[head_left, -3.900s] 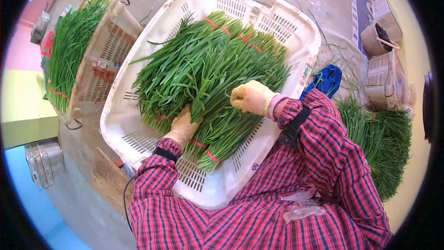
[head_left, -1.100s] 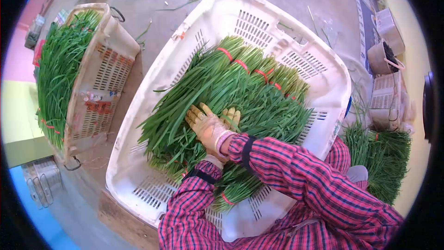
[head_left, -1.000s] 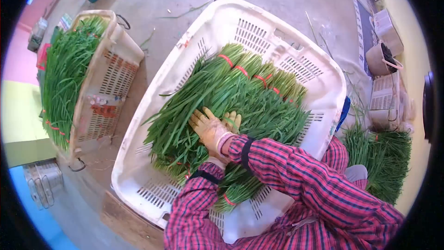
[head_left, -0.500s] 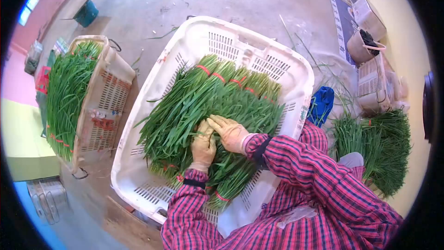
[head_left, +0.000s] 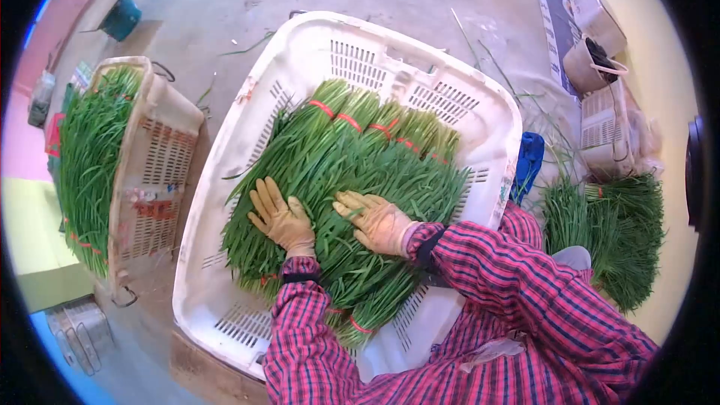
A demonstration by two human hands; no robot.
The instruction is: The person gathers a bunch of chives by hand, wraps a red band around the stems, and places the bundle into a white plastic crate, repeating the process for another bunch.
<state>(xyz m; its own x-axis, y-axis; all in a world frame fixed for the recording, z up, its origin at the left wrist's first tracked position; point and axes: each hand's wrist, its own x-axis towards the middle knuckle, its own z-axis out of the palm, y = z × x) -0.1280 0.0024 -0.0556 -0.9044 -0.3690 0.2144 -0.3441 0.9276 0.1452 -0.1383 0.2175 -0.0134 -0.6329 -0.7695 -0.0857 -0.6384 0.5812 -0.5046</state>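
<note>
Bundles of long green leaves that look like garlic chives lie in a large white plastic crate. Red bands tie their pale stem ends, several along the far side and others at the near side. My left hand, in a tan glove, rests flat on the leaves at the left with its fingers spread. To the right of it, my gloved right hand lies on the middle of the leaves, fingers stretched out. Neither hand grips anything.
A second crate full of banded greens stands at the left. More loose greens lie on the floor at the right, near a blue cloth. Beyond are a bucket, a pale crate and a teal bin.
My hands were together at the middle of the leaves. The left has moved left and spread its fingers; the right has shifted slightly right and stays on the leaves.
</note>
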